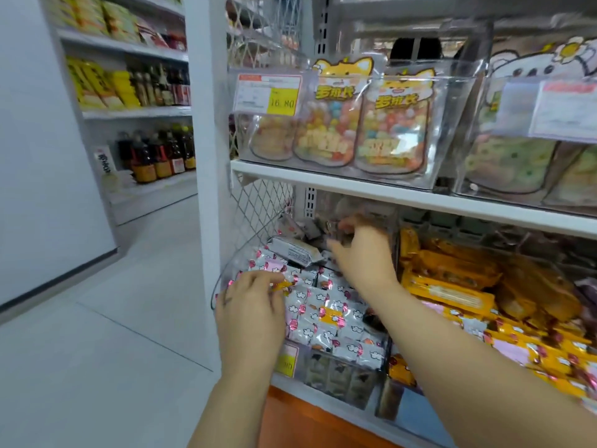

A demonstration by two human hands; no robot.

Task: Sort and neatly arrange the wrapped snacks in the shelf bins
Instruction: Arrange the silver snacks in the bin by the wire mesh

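left hand [248, 313]: bare, small dark mark on back | right hand [361, 257]: bare | forearms [452, 345]: bare
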